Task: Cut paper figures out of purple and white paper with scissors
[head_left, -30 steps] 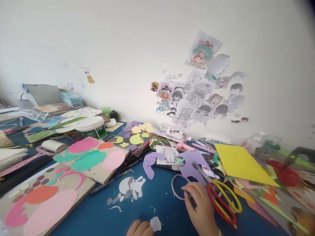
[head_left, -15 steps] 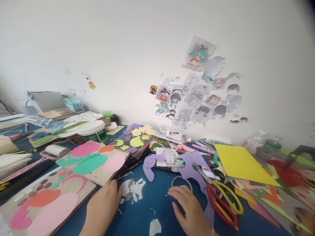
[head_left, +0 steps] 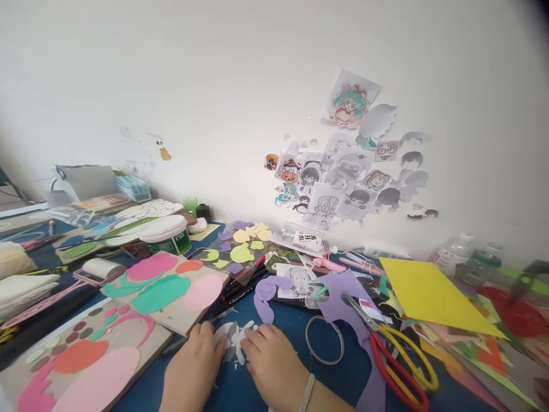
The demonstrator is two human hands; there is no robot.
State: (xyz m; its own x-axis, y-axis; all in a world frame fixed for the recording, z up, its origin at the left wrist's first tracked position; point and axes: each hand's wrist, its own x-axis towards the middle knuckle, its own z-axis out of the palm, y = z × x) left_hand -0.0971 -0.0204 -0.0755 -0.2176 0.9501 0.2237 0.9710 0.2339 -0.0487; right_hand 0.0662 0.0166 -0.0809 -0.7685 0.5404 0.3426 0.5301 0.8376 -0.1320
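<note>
White and grey paper cutouts (head_left: 235,342) lie flat on a blue tabletop (head_left: 295,327), bracketed by a worker's two bare hands at the near edge of a crowded craft bench. The left hand (head_left: 193,363) comes in from one side, its fingers bent and thumb at the pieces' left edge; the right hand (head_left: 277,363), a pale band (head_left: 307,392) at its wrist, reaches over the opposite edge with fingers curved downward. Whether either set of fingertips pinches the paper or merely presses it, one cannot tell. The two-sided hold appears suited to keeping such thin, loose pieces from sliding.

Just beyond the fingers rests a curled purple shape (head_left: 262,297). A silver ring (head_left: 307,337) lies right of the right hand, apart from it, and scissors (head_left: 372,324) with red and yellow handles sit across a cut purple sheet (head_left: 343,294), handles angled toward the worker, seemingly for easy reach. A yellow sheet (head_left: 437,294) tops a heap of coloured offcuts at far right. At left, finished-looking shapes are spread over two boards (head_left: 182,321), likely so that each stays flat and visible. Drawings (head_left: 326,203) cover the wall behind, perhaps as reference.
</note>
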